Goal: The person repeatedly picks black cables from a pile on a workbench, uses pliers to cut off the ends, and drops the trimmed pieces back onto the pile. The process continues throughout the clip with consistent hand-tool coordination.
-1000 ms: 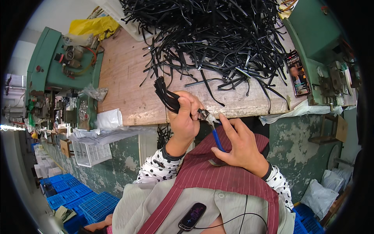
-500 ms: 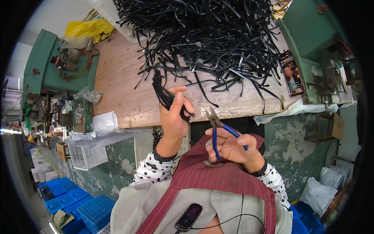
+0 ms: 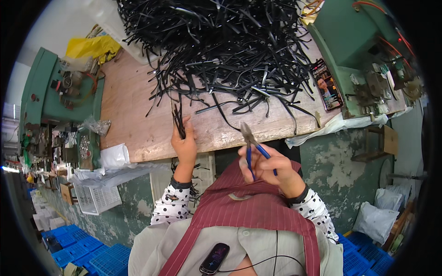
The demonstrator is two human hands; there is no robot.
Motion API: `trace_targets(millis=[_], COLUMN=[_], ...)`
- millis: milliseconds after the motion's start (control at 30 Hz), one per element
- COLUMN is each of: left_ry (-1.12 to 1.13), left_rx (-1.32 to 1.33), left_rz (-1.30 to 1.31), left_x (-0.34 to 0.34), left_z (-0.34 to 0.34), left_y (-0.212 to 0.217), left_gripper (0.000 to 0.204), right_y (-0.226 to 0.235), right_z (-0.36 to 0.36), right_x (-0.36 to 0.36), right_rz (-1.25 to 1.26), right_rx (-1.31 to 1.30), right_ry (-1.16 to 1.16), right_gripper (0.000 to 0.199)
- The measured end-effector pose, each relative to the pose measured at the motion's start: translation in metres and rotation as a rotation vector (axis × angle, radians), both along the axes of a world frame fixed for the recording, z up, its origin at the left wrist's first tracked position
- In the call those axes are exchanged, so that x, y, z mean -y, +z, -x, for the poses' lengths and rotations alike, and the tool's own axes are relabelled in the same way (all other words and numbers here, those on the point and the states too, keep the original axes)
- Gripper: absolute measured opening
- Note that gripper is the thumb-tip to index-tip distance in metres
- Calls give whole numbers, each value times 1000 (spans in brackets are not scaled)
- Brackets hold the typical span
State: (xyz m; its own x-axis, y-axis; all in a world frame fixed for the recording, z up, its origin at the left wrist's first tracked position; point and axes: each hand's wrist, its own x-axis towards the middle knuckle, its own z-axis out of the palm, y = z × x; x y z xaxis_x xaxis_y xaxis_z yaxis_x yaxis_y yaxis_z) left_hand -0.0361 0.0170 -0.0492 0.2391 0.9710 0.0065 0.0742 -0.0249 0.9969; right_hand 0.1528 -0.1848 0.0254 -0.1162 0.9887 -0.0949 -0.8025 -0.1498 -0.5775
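bundle of black strips (image 3: 178, 123) pinched at the wooden table (image 3: 133, 115) edge.
left hand (image 3: 185, 145) has its grip clamped on the thin, glossy strips; right hand (image 3: 271, 169) is closed round blue-handled pliers (image 3: 251, 146), jaws together, held off the table. a big tangled pile of strips (image 3: 230, 50) lies beyond, a phone (image 3: 326, 85) beside it. the strips' lower ends are hidden by the fingers.

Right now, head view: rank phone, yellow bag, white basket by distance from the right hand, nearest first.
1. Phone: up and to the right of the right hand, leaning on the green machine.
2. White basket: far left, below the bench.
3. Yellow bag: top left, farthest.
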Motion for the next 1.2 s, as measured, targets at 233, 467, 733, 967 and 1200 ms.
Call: trace_targets(millis=[233, 467, 733, 967, 1200], left_ry=[-18, 44, 33, 1, 40], left_rx=[47, 43, -162, -163, -222], left_rz=[-44, -136, -204, -367, -378], left_x=[-2, 1, -3, -5, 5], left_z=[4, -4, 4, -7, -6], left_y=[-12, -15, -21, -20, -6], left_gripper=[20, 21, 25, 26, 26], right_y=[26, 48, 49, -3, -18], right_z=[-47, -211, -334, -363, -208], right_x=[9, 43, 12, 30, 115], right_rz=[45, 577, 1016, 669, 320], right_rx=[1895, 2180, 2287, 2489, 2058], right_ry=[-578, -1012, -637, -940, -1799], right_gripper=[67, 66, 62, 44, 4])
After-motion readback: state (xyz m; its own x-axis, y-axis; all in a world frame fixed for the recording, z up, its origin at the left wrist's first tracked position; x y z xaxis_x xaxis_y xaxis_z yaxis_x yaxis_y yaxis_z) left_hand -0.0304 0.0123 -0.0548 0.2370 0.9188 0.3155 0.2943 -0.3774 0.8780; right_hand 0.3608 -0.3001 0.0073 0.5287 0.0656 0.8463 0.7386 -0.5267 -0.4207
